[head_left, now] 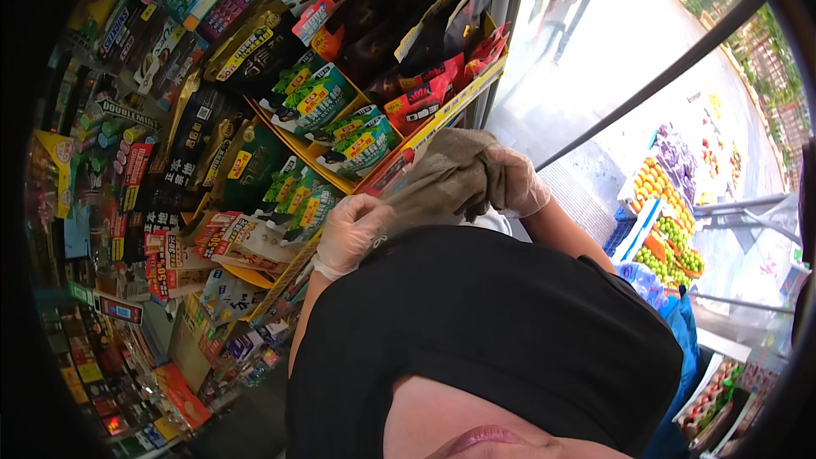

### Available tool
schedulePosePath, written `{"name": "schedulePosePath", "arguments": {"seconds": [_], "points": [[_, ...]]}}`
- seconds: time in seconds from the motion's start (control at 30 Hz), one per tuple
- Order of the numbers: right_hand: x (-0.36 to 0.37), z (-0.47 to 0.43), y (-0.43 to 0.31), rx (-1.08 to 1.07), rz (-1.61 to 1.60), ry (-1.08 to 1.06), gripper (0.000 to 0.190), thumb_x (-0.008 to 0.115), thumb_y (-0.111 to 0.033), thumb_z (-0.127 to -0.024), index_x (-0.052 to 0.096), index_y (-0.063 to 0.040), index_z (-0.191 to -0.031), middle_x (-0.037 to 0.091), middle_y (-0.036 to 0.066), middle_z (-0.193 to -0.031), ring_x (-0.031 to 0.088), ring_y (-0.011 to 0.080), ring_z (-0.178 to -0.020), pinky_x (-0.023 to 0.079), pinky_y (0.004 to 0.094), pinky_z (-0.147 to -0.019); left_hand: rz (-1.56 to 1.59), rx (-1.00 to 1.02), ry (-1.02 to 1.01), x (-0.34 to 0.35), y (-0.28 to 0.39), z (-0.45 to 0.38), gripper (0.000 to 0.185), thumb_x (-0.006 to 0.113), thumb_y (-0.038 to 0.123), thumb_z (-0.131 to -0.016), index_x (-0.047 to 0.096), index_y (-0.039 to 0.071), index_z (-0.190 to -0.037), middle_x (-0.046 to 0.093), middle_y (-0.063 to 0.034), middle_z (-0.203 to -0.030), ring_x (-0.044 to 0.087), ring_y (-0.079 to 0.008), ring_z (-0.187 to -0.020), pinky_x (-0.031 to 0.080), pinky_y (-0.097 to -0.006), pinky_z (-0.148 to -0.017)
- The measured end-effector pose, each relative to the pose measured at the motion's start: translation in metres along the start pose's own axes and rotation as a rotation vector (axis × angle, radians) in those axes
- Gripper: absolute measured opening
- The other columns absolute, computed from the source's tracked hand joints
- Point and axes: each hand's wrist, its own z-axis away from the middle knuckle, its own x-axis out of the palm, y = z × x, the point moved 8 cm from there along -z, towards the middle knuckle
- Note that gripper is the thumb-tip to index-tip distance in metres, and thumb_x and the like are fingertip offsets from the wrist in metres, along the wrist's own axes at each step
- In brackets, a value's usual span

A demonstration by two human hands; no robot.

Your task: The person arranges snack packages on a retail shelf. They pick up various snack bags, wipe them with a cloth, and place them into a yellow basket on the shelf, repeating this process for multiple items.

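A grey-brown cloth (449,172), bunched and creased, is stretched between my two hands in front of my chest. My left hand (352,233), in a clear disposable glove, pinches the cloth's near left end. At the cloth's right end, my right hand (517,182), gloved the same way, grips a bunched part of it. Just beyond the cloth stands a yellow-edged display shelf (456,102) with green snack bags (360,143) and red snack bags (421,102) in its compartments.
Candy and gum racks (118,118) fill the left side. Black snack pouches (191,127) stand beside the green bags. To the right are a metal door frame (510,32), a dark diagonal bar (656,73), and crates of oranges (653,182) and green fruit (669,248) outside.
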Motion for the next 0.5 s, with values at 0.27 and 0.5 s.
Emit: {"name": "schedulePosePath", "arguments": {"seconds": [0.27, 0.5], "points": [[-0.041, -0.008, -0.085, -0.167, 0.020, 0.047, 0.078, 0.060, -0.050, -0.103, 0.040, 0.002, -0.158, 0.057, 0.023, -0.149, 0.058, 0.0371, -0.138, 0.050, 0.0484, -0.115, -0.010, 0.189, 0.259, 0.008, 0.022, -0.035, 0.017, 0.071, 0.008, -0.100, 0.068, 0.004, -0.117, 0.068, -0.0008, -0.097, 0.062, -0.0095, -0.082, 0.052, -0.0257, -0.077], [-0.104, 0.009, -0.151, -0.238, 0.000, 0.106, 0.074, 0.060, -0.046, -0.105, 0.041, 0.003, -0.157, 0.058, 0.024, -0.148, 0.060, 0.0366, -0.135, 0.049, 0.0491, -0.116, -1.253, 0.930, 0.564, 0.089, 0.140, -0.066, 0.043, 0.080, 0.007, -0.084, 0.069, 0.015, -0.125, 0.072, -0.0042, -0.118, 0.069, -0.0243, -0.092, 0.056, -0.0390, -0.084]]}}
